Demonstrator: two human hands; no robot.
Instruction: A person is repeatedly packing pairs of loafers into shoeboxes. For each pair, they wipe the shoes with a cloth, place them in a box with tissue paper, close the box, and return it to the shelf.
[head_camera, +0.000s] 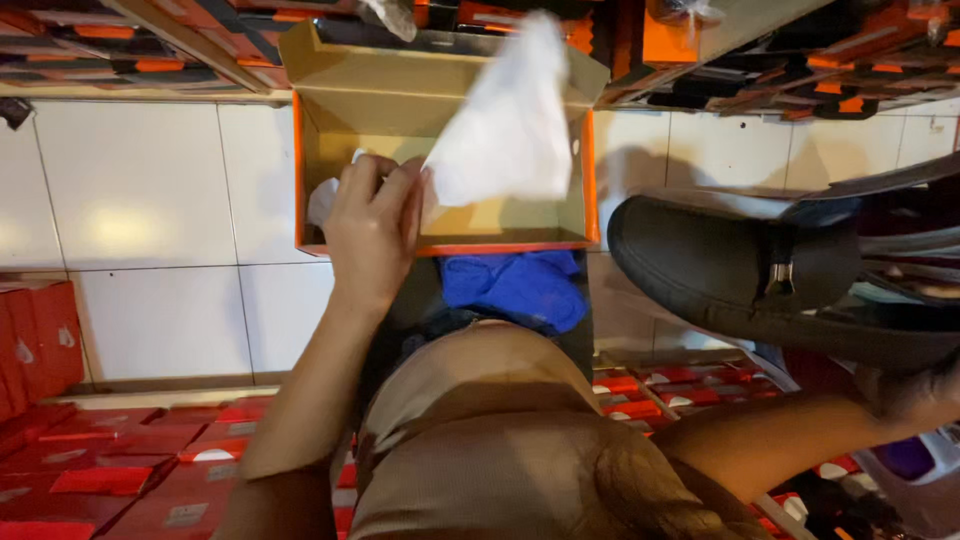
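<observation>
My left hand (375, 230) reaches into an open orange shoe box (400, 110) with a tan inside and pinches a sheet of white tissue paper (510, 125), which lifts above the box. More white paper (322, 200) lies in the box's left corner. My right hand (915, 395), mostly hidden at the right edge, holds a black loafer (730, 265) with a metal buckle, sideways to the right of the box.
A blue cloth (515, 285) lies just below the box, above my knees. Flat red boxes (120, 460) cover the floor at the left and by my legs. Stacked orange and black boxes (120, 45) line the top. White tiles (140, 190) lie between.
</observation>
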